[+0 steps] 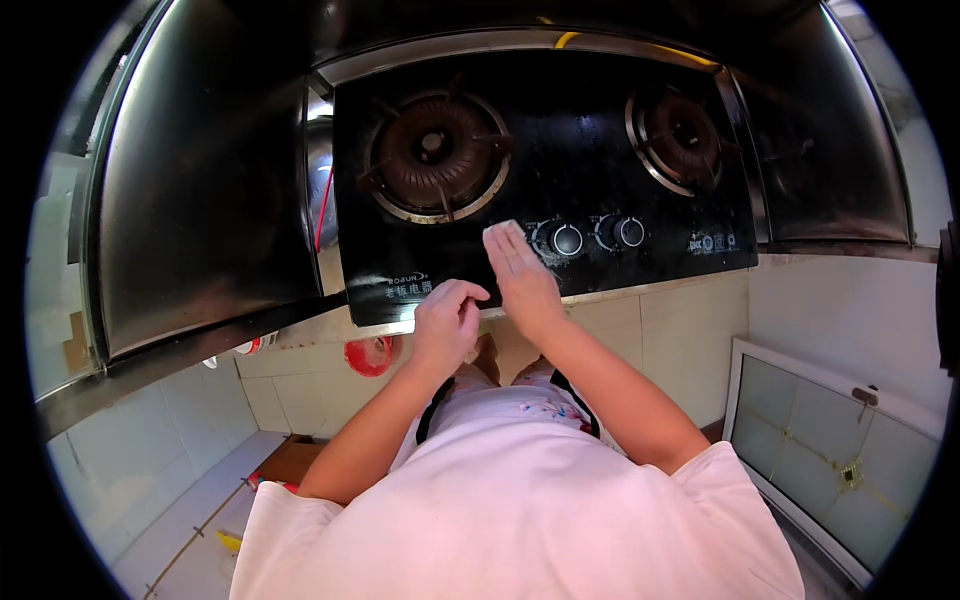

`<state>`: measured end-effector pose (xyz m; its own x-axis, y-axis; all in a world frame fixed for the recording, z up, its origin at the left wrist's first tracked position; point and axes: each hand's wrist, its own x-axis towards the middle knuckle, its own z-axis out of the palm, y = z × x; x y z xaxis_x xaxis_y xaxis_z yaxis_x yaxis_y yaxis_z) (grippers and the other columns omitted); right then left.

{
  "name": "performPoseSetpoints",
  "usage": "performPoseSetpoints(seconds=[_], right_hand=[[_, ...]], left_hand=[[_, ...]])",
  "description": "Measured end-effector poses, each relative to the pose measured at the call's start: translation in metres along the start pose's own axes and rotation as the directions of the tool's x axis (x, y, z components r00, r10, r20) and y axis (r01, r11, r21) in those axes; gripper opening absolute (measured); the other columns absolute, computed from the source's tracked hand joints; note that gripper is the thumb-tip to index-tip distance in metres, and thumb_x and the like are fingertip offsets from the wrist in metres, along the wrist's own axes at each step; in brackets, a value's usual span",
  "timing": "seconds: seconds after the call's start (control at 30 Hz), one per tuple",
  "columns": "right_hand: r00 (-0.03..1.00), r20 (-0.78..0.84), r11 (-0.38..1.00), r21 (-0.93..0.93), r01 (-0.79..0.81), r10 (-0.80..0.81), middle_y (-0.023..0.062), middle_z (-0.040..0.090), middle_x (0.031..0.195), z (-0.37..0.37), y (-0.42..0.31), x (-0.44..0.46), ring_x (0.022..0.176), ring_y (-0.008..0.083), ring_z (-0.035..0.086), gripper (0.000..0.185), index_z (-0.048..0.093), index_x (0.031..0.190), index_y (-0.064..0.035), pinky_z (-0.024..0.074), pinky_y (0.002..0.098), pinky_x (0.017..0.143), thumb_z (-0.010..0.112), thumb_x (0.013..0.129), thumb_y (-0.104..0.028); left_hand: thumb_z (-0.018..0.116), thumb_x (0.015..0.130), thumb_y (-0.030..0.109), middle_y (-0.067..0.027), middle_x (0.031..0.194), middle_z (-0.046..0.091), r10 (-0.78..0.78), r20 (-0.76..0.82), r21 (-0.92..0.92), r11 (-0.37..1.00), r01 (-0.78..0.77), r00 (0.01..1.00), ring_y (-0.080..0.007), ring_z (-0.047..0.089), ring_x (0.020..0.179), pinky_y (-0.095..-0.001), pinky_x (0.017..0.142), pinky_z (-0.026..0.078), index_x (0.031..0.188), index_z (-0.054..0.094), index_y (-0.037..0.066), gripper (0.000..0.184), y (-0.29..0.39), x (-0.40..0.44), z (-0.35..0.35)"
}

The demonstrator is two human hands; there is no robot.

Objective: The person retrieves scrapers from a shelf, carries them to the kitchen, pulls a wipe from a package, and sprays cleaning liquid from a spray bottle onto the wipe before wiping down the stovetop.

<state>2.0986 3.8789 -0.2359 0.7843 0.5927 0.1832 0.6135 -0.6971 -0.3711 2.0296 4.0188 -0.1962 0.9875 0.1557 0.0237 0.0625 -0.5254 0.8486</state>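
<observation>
Stove: a black glass-topped stove (570,130) lies straight in front of the person, between a dark metal surface (200,180) on the left and another dark metal stretch (830,150) on the right.
Right hand: the right hand (525,280) reaches over the front of the glass, fingers straight and held together, palm down, clasping nothing that shows; the fingertips are at the glass just left of the knobs. They look whitish, and whether a thin cloth lies under them cannot be told.
Left hand: the left hand (447,318) is at the stove's front edge, fingers loosely bent inward, nearer the body than the right; whether it grips anything, or touches the edge, cannot be told.
Knobs: the left knob (567,240) stands just beside the right hand, the other knob (629,232) a little further right; pale smears mark the glass around them.
Burners: a large burner (440,165) sits on the left in a metal ring, with a second burner (685,132) at the far right.
Lettering: white lettering (408,288) shows at the front left corner.
Edges: a red cord (324,210) runs along the left side; a yellow hose (567,40) shows behind.
Below: a red container (370,356) sits under the front edge.
</observation>
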Motion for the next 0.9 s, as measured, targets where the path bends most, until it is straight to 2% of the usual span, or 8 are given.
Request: performPoseSetpoints(seconds=[0.07,0.17,0.33,0.4,0.57,0.7,0.83,0.9], right_hand=[[0.995,0.017,0.995,0.032,0.099,-0.099,0.0203,0.05,0.136,0.002,-0.004,-0.009,0.133,0.0339,0.042,0.052,0.049,0.13,0.0081,0.0381,0.0354,0.108,0.052,0.08,-0.007],[0.992,-0.033,0.992,-0.035,0.119,-0.12,0.0192,0.052,0.134,0.007,0.003,-0.012,0.132,0.033,0.044,0.054,0.049,0.131,0.0077,0.0387,0.0344,0.107,0.053,0.079,-0.008],[0.995,-0.103,0.987,-0.161,-0.02,0.004,0.0195,0.054,0.132,0.01,0.005,0.029,0.13,0.0319,0.046,0.051,0.052,0.128,0.0083,0.0379,0.0344,0.107,0.054,0.079,-0.008],[0.996,-0.086,0.991,-0.137,0.006,-0.018,0.0196,0.055,0.131,0.017,0.002,0.032,0.129,0.0324,0.046,0.051,0.052,0.127,0.0083,0.0377,0.0348,0.108,0.055,0.079,-0.008],[0.989,-0.056,0.99,-0.022,0.138,-0.139,0.0203,0.054,0.13,0.018,0.004,0.02,0.129,0.034,0.046,0.051,0.052,0.126,0.0086,0.038,0.0361,0.107,0.057,0.078,-0.008],[0.992,-0.123,0.998,-0.046,-0.043,0.037,0.0207,0.054,0.13,0.01,0.004,0.031,0.129,0.0342,0.045,0.051,0.052,0.126,0.0077,0.0395,0.0357,0.106,0.057,0.077,-0.007],[0.996,-0.063,0.994,-0.087,0.063,-0.069,0.0196,0.054,0.131,0.017,-0.002,0.03,0.13,0.0337,0.046,0.05,0.053,0.125,0.0069,0.0397,0.0359,0.106,0.056,0.077,-0.005],[0.986,-0.039,0.986,0.024,0.164,-0.163,0.018,0.055,0.131,0.021,-0.003,0.028,0.129,0.0326,0.047,0.049,0.055,0.125,0.005,0.0413,0.0361,0.105,0.056,0.077,-0.005]], left_hand=[[0.057,0.078,-0.005,-0.0116,0.08,0.062,0.046,-0.005,-0.003,0.999,-0.046,0.999,-0.0269,0.061,0.068,-0.0344,0.06,0.049,0.085,0.065,0.004,0.013,0.0,0.001,0.005],[0.057,0.078,-0.005,-0.0117,0.081,0.062,0.081,-0.013,-0.005,0.997,-0.081,0.997,-0.0275,0.061,0.07,-0.035,0.061,0.049,0.086,0.065,0.004,0.014,0.004,0.003,0.003],[0.057,0.079,-0.009,-0.011,0.085,0.064,0.011,-0.007,0.013,1.0,-0.011,1.0,-0.0211,0.062,0.071,-0.0288,0.066,0.05,0.089,0.065,0.002,0.017,0.001,0.004,-0.009],[0.056,0.078,-0.007,-0.0113,0.085,0.064,-0.013,-0.026,0.01,1.0,0.014,1.0,-0.0265,0.062,0.072,-0.0344,0.063,0.05,0.087,0.065,0.003,0.016,-0.001,0.003,-0.013],[0.056,0.078,-0.007,-0.0122,0.086,0.064,0.011,-0.056,-0.017,1.0,-0.012,0.998,-0.0271,0.062,0.073,-0.0342,0.064,0.05,0.089,0.064,0.003,0.017,-0.004,0.005,-0.003],[0.055,0.076,-0.008,-0.0124,0.087,0.064,0.119,-0.058,-0.074,0.99,-0.123,0.991,-0.0277,0.062,0.074,-0.0337,0.065,0.051,0.09,0.064,0.003,0.02,0.006,0.012,-0.004],[0.055,0.074,-0.009,-0.0122,0.086,0.064,0.107,-0.079,-0.073,0.991,-0.112,0.991,-0.0278,0.063,0.076,-0.0334,0.066,0.051,0.088,0.064,0.003,0.021,0.001,0.009,-0.008],[0.055,0.074,-0.009,-0.0121,0.085,0.064,0.095,-0.076,-0.067,0.993,-0.101,0.992,-0.0278,0.063,0.076,-0.0334,0.065,0.051,0.088,0.064,0.003,0.021,-0.004,0.008,-0.009]])
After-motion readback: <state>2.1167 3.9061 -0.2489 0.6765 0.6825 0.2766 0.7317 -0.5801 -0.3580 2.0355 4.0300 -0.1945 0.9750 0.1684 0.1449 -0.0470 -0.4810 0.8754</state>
